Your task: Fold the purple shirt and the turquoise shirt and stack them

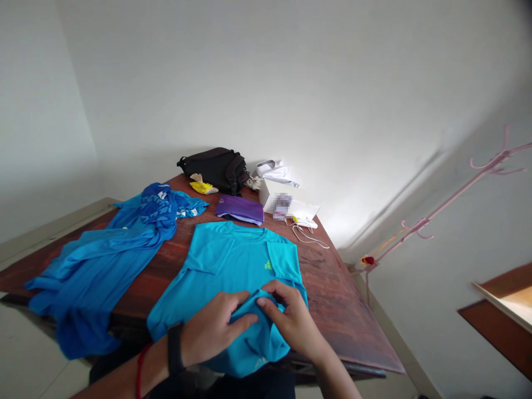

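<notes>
Head view: our left hand [211, 328] and right hand [294, 317] both pinch the lower part of a turquoise shirt [244, 267], which lies on the brown tabletop [332, 302] and hangs past its near edge. We see blue clothes [114, 259] to the shirt's left and purple cloth [240, 208] just beyond it.

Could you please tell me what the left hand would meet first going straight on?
The left hand would likely meet the right hand, beyond the turquoise shirt it touches; depth is unclear.

The left hand [213, 328] and right hand [294, 320] partly hide the turquoise shirt [243, 266].
</notes>
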`<control>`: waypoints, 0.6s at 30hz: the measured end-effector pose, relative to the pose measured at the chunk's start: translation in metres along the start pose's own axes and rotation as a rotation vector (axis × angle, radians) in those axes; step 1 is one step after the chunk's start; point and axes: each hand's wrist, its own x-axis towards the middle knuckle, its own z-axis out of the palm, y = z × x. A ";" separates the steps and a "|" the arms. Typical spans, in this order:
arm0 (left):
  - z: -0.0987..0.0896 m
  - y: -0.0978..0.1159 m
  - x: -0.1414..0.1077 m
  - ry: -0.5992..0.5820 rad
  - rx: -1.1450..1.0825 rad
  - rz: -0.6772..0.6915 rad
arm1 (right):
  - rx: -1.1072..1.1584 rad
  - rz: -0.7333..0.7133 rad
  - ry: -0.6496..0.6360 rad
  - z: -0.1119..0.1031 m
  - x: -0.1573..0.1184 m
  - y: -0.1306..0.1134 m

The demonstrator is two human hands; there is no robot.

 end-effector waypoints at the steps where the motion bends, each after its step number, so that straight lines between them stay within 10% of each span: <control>1: -0.001 0.001 0.000 -0.021 -0.017 -0.002 | 0.008 -0.003 0.004 -0.001 0.000 0.000; 18: -0.013 -0.053 -0.073 -0.278 0.104 -0.235 | 0.187 -0.128 0.384 -0.038 -0.013 0.006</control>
